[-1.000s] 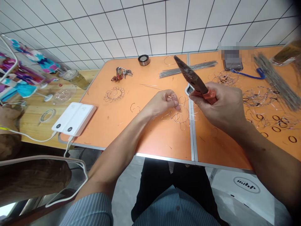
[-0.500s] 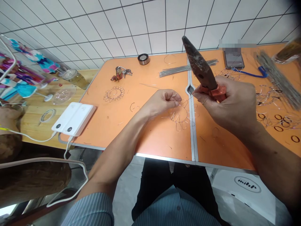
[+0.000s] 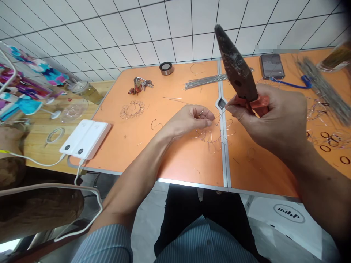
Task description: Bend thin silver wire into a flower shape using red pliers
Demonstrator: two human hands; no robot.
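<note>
My left hand (image 3: 193, 118) is closed, thumb and fingers pinching the edge of a looped thin-wire ring (image 3: 210, 136) above the orange table. In my right hand (image 3: 274, 117) is a pair of pliers (image 3: 237, 67) with red handles, its dark, worn jaws pointing up and away from the wire. The right thumb and forefinger also come together at the upper right side of the ring, seemingly on a strand of wire too thin to make out clearly. A similar looped wire ring (image 3: 132, 109) lies flat on the table, left of my left hand.
Behind my hands lies a bundle of straight wires (image 3: 205, 81); a roll of tape (image 3: 166, 68) and keys (image 3: 139, 85) are farther left. A phone (image 3: 272, 66), a thicker wire bundle (image 3: 327, 91) and small dark rings (image 3: 325, 148) lie right. White power banks (image 3: 85, 138) sit at the left edge.
My right hand has moved slightly right and the pliers' tip has risen. The left hand has shifted a little to the right with the wire ring.
</note>
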